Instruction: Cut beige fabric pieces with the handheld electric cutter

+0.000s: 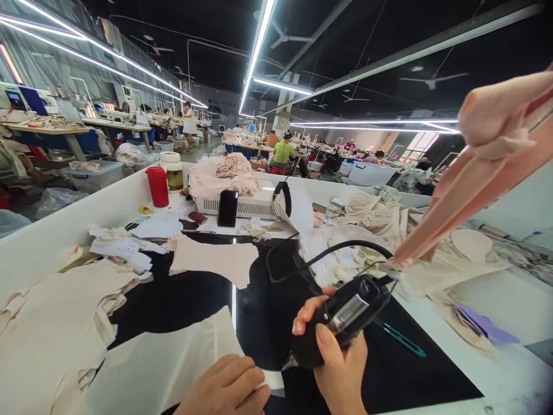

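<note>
My right hand (341,369) is closed around a black corded hand tool (341,314) held low over the black mat (181,300). The tool's tip meets the lower end of a pink fabric strip (466,190), which rises steeply to the upper right, close to the camera. What holds its top end is out of view. My left hand (227,389) rests at the bottom edge with its fingers curled in, on the edge of a pale fabric sheet (164,357). Whatever is under those fingers is hidden.
A cream cut piece (211,259) lies on the mat ahead. Behind it are a phone (227,207), a white box machine (250,204) piled with fabric, a red cup (158,185) and a jar (174,172). Teal tweezers (400,339) lie right of the tool. Fabric scraps cover both sides; other workers sit far off.
</note>
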`<state>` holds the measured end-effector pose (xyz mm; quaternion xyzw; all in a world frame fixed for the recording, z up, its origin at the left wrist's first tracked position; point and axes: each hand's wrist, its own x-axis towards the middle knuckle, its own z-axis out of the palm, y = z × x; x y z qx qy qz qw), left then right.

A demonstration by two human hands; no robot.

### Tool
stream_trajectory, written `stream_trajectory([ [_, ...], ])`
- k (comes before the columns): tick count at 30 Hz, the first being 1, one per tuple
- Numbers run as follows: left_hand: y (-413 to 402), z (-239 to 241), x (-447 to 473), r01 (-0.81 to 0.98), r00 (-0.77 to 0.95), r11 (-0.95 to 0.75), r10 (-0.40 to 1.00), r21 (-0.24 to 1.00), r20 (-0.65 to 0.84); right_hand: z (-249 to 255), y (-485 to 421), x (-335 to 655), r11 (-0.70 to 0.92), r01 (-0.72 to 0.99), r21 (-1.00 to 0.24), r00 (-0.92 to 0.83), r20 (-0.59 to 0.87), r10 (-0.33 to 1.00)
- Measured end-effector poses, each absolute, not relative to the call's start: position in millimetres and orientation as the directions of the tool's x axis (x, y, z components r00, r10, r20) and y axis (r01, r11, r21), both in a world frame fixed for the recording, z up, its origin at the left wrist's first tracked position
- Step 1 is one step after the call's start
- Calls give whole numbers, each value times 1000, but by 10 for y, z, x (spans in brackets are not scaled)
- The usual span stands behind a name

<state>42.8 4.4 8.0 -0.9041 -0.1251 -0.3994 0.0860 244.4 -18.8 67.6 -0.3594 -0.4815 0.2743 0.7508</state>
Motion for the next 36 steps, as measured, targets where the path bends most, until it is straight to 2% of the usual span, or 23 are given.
stream_trajectory([
  [5,52,65,508,278,672,-953,102,-123,733,639,-207,2402,603,-75,-794,378,537,754],
  [10,50,60,560,303,710,-948,160,-92,685,590,-213,2377,595,-62,-801,383,532,755],
  [26,87,54,500,366,728,-919,185,-146,660,670,-220,2352,590,-67,-804,395,522,756],
  [36,82,78,508,372,728,-921,216,-111,651,638,-222,2376,584,-82,-808,395,512,763],
])
